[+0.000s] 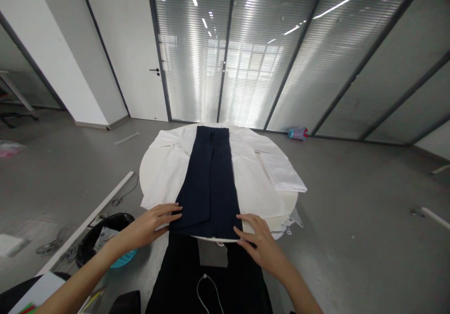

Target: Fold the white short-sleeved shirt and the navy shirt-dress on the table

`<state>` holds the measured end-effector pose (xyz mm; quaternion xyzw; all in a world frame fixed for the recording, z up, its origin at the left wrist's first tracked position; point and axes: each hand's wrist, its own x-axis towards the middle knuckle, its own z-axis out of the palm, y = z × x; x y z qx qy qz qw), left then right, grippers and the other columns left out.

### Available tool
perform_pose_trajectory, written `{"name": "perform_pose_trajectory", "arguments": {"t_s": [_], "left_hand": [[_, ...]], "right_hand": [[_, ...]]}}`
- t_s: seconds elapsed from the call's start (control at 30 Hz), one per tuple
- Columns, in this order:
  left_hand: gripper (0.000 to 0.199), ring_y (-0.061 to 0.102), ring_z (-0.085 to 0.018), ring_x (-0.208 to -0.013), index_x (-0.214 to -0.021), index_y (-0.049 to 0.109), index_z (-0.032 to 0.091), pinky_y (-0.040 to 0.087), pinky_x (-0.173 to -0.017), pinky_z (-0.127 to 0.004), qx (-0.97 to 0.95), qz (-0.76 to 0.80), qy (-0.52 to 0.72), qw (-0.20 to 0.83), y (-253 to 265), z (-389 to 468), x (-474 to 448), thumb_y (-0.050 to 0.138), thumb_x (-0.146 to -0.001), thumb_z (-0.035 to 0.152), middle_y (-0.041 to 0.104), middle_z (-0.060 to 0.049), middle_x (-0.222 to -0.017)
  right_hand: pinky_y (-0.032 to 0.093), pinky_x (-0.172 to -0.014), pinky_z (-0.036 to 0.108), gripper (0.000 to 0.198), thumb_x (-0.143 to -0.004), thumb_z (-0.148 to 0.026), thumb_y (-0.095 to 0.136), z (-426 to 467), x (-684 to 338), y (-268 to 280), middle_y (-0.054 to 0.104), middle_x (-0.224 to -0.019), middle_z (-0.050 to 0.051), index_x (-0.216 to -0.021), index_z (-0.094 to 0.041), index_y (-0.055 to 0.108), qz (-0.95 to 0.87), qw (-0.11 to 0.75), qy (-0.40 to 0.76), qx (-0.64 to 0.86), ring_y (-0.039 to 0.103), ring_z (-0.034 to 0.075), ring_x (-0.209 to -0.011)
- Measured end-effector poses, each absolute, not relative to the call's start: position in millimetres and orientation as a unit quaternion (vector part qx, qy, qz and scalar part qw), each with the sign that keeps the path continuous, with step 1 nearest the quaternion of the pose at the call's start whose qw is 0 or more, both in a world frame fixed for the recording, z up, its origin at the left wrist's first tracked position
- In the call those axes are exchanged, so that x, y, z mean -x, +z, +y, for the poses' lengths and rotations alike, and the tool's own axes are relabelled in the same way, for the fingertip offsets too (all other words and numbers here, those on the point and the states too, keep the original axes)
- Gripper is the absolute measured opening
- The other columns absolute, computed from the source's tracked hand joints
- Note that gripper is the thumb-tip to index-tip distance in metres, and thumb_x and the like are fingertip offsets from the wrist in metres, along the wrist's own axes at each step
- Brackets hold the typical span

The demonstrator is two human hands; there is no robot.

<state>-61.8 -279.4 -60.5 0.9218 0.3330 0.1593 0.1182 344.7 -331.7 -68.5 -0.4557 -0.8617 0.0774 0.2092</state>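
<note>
A dark navy skirt [218, 178] lies flat on a round white table [146, 173], its waistband at the far end with a short dark fastening in the middle. One vertical fold or slit edge runs down its front to the near hem. My left hand [154, 222] rests with fingers stretched out on the skirt's near left corner. At the near right corner, my right hand [259, 239] touches the hem with its fingers apart. Beneath the skirt spreads a white shirt-like garment [256, 183], its sides reaching out left and right.
A folded white cloth [283, 171] lies on the table's right side. On the floor at left stand a bin with a black bag [117, 220] and a long white bar [94, 215] with cables. A glass partition [253, 61] rises behind the table; a blue-and-red item [297, 133] lies near it.
</note>
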Motion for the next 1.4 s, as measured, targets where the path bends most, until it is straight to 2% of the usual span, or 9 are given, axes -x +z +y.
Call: {"name": "perform_pose_trajectory", "arguments": {"t_s": [0.23, 0.4, 0.5, 0.6, 0.67, 0.8, 1.0, 1.17, 1.4], "left_hand": [[0.048, 0.051, -0.023, -0.134, -0.134, 0.061, 0.032, 0.047, -0.11, -0.044, -0.923, 0.324, 0.157, 0.138, -51, -273, 61, 0.047, -0.095, 0.01, 0.06, -0.004, -0.14], [0.031, 0.052, -0.022, -0.131, -0.121, 0.068, 0.026, 0.045, -0.11, -0.039, -0.896, 0.333, 0.204, 0.212, -33, -255, 57, 0.046, -0.1, 0.024, 0.067, -0.006, -0.126], [0.031, 0.066, -0.022, -0.101, -0.105, 0.07, 0.02, 0.054, -0.09, -0.032, -0.832, 0.413, 0.286, 0.234, -19, -226, 48, 0.046, -0.099, 0.039, 0.072, -0.007, -0.106], [0.041, 0.058, -0.016, -0.067, -0.076, 0.061, 0.017, 0.049, -0.062, -0.025, -0.763, 0.482, 0.346, 0.257, -7, -177, 33, 0.05, -0.093, 0.052, 0.063, -0.002, -0.07], [0.045, 0.053, -0.014, -0.061, -0.069, 0.055, 0.017, 0.045, -0.057, -0.023, -0.727, 0.491, 0.359, 0.319, -6, -137, 20, 0.054, -0.089, 0.057, 0.055, 0.0, -0.063], [0.046, 0.052, -0.013, -0.056, -0.079, 0.061, 0.014, 0.039, -0.049, -0.022, -0.636, 0.517, 0.326, 0.471, -22, -72, 0, 0.065, -0.079, 0.059, 0.057, 0.0, -0.063], [0.049, 0.047, -0.011, -0.045, -0.085, 0.064, 0.011, 0.032, -0.042, -0.021, -0.602, 0.545, 0.281, 0.512, -47, -46, -1, 0.075, -0.071, 0.057, 0.056, 0.002, -0.056], [0.074, 0.059, -0.013, -0.052, -0.119, 0.054, 0.015, 0.042, -0.048, -0.021, -0.588, 0.502, 0.292, 0.563, -50, -57, 13, 0.084, -0.064, 0.054, 0.066, 0.0, -0.067], [0.078, 0.054, -0.011, -0.048, -0.131, 0.043, 0.018, 0.036, -0.045, -0.019, -0.599, 0.485, 0.336, 0.541, -65, -63, 14, 0.078, -0.071, 0.055, 0.061, 0.004, -0.063]], "right_hand": [[0.046, -0.099, 0.05, 0.025, -0.096, -0.026, 0.056, -321, -342, -60, 0.062, -0.128, 0.007, -0.11, -0.034, 0.075, -0.869, 0.208, 0.107, 0.436, 0.053, 0.027, -0.121], [0.044, -0.101, 0.044, 0.029, -0.102, -0.027, 0.041, -300, -339, -55, 0.069, -0.11, 0.007, -0.103, -0.025, 0.07, -0.842, 0.315, 0.147, 0.413, 0.057, 0.023, -0.116], [0.049, -0.086, 0.033, 0.031, -0.103, -0.035, 0.036, -270, -336, -37, 0.068, -0.095, 0.006, -0.102, -0.022, 0.064, -0.771, 0.391, 0.197, 0.463, 0.062, 0.019, -0.094], [0.046, -0.068, 0.027, 0.034, -0.1, -0.046, 0.039, -216, -331, -13, 0.058, -0.075, 0.001, -0.086, -0.021, 0.058, -0.717, 0.427, 0.24, 0.495, 0.055, 0.016, -0.072], [0.044, -0.062, 0.025, 0.037, -0.096, -0.051, 0.044, -171, -329, -3, 0.052, -0.067, -0.001, -0.077, -0.021, 0.053, -0.694, 0.433, 0.282, 0.5, 0.052, 0.014, -0.065], [0.038, -0.046, 0.021, 0.035, -0.089, -0.049, 0.053, -94, -327, -14, 0.05, -0.056, -0.003, -0.073, -0.019, 0.054, -0.608, 0.38, 0.408, 0.566, 0.048, 0.011, -0.05], [0.026, -0.035, 0.02, 0.036, -0.09, -0.051, 0.053, -70, -335, -52, 0.048, -0.045, -0.005, -0.08, -0.017, 0.059, -0.562, 0.351, 0.438, 0.608, 0.04, 0.009, -0.034], [0.039, -0.05, 0.021, 0.045, -0.08, -0.035, 0.066, -77, -342, -59, 0.066, -0.076, 0.0, -0.121, -0.017, 0.058, -0.643, 0.358, 0.427, 0.526, 0.05, 0.01, -0.052], [0.045, -0.068, 0.03, 0.04, -0.084, -0.032, 0.058, -75, -334, -73, 0.058, -0.072, -0.003, -0.122, -0.021, 0.06, -0.706, 0.338, 0.292, 0.55, 0.053, 0.016, -0.063]]}}
